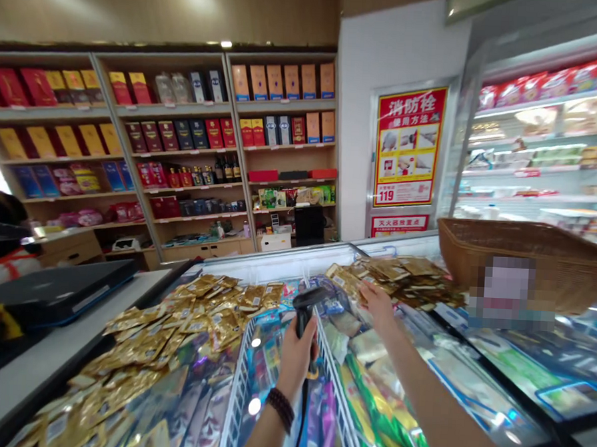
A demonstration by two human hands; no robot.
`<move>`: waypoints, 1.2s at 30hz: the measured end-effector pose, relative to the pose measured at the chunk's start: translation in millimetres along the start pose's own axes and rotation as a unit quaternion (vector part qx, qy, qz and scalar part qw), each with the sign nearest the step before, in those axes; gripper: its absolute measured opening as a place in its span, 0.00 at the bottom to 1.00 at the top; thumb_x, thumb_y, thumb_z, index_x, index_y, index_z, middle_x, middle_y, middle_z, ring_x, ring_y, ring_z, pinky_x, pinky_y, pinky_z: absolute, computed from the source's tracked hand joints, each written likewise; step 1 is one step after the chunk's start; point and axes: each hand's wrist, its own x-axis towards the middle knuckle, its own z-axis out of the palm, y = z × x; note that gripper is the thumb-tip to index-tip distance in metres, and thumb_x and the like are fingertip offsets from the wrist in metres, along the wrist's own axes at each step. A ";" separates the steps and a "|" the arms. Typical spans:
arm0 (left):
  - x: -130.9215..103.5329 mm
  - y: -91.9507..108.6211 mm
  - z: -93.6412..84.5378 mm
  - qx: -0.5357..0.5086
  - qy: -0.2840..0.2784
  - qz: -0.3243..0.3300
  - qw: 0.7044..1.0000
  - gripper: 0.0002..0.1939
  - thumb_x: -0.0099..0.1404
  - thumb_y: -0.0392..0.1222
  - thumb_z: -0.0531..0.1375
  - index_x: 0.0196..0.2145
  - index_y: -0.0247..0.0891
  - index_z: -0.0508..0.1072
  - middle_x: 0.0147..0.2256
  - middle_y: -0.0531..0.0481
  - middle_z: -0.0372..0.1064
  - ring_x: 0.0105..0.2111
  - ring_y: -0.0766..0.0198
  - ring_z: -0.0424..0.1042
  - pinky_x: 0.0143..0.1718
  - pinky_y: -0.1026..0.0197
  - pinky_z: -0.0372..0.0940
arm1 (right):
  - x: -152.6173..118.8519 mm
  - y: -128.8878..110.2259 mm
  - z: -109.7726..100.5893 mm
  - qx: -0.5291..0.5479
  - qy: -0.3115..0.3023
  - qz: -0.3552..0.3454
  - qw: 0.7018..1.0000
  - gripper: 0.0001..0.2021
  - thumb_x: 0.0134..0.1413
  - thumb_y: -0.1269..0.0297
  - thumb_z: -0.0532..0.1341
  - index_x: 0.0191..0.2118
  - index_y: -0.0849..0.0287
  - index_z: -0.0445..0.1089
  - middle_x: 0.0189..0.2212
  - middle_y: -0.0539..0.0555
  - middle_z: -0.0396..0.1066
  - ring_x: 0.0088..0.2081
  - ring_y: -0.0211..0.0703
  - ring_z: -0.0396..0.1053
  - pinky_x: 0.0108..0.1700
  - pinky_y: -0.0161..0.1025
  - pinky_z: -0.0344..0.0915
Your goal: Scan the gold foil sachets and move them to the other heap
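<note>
My left hand (297,347) is wrapped round the handle of a black barcode scanner (310,299), whose head points to the right and whose cord hangs down past my wrist. A dark beaded bracelet circles that wrist. My right hand (374,301) reaches forward with its fingers stretched out at the near edge of a pile of gold packets (401,272); no packet clearly shows lifted in it. On the left, a larger spread of gold packets (173,330) lies over the glass top of a freezer. Between the two piles, below the scanner, is a white wire basket (237,387).
A brown wicker basket (537,246) stands at the right on the freezer. To the left is a counter (97,326) bearing a flat black device (59,298). Shelves with boxed goods line the back wall, and a lit display fridge (542,156) stands at the right.
</note>
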 end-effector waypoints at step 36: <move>15.8 24.9 -160.6 0.031 0.233 0.106 0.966 0.40 0.54 0.82 0.81 0.33 0.46 0.71 0.22 0.60 0.67 0.17 0.66 0.67 0.19 0.64 0.59 | -44.1 24.9 164.1 -0.156 -0.123 -0.096 0.975 0.36 0.57 0.27 0.70 0.54 0.56 0.86 0.59 0.73 0.88 0.59 0.73 0.88 0.66 0.66 0.82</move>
